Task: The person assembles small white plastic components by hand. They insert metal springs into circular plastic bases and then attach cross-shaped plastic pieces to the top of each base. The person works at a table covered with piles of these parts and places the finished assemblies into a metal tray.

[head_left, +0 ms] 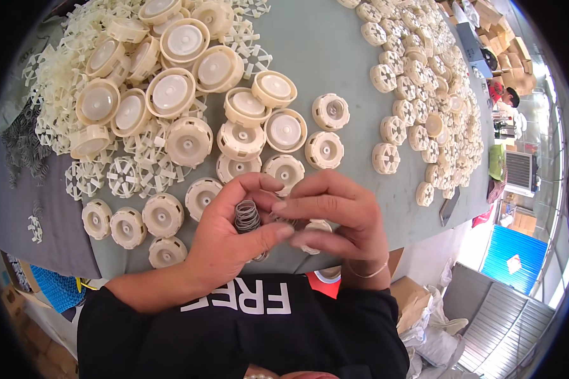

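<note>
1. I see two bare hands meeting low in the centre of the frame, in front of a black shirt (246,335) with white printed letters.
2. The left hand (218,237) is curled, its fingers and thumb closed around a coil spring (246,216) of thin grey metal wire, with many round turns. This spring sits at the centre of the frame, inside the bent fingers.
3. The right hand (348,218) comes close from the right side, its fingers bent and a little blurred, near another wire coil (283,219) between the hands. I cannot tell if it grips this coil. At its wrist is a thin bracelet (369,272).
4. Partly under the right hand there shows a round cream part (317,226).
5. Left of the hands, thick cream plastic wheels (163,215) lie flat, with notched edges and a small hole in the middle.
6. At upper left are heaped smooth cream cups (171,93), many with a pale, cloudy disc inside, over flat white spoked pieces (123,177).
7. At far left is a tangled, dark grey wire heap (24,144).
8. At upper right, many slotted round housings (385,158) spread over the dull grey-green tabletop (335,54).
</note>
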`<control>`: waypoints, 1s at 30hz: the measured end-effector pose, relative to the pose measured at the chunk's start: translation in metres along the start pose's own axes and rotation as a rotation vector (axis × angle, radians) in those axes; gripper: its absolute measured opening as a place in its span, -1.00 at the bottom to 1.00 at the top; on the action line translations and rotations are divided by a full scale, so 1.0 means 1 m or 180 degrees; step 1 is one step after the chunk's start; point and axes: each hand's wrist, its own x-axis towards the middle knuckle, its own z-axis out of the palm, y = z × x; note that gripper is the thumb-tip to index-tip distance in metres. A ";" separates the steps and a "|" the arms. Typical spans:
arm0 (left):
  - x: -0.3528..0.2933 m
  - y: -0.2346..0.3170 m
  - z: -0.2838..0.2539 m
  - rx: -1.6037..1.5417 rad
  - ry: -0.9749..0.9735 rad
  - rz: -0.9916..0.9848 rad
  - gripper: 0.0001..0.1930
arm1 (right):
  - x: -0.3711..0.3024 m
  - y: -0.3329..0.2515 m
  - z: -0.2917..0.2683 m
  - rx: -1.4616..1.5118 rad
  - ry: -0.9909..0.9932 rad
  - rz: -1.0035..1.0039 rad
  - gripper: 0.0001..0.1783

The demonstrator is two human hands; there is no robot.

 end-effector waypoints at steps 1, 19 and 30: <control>0.000 -0.001 -0.004 -0.0121 -0.0070 -0.0131 -0.64 | 0.001 0.005 0.003 -0.0013 0.0087 -0.0074 -0.68; 0.008 -0.001 -0.011 -0.0894 -0.0152 -0.1129 -0.72 | 0.000 0.032 -0.001 0.1055 0.0668 -0.1337 -0.81; 0.010 -0.002 -0.012 -0.0708 -0.0001 -0.0477 -0.75 | 0.006 0.062 -0.045 -0.1781 0.0964 0.0515 -0.59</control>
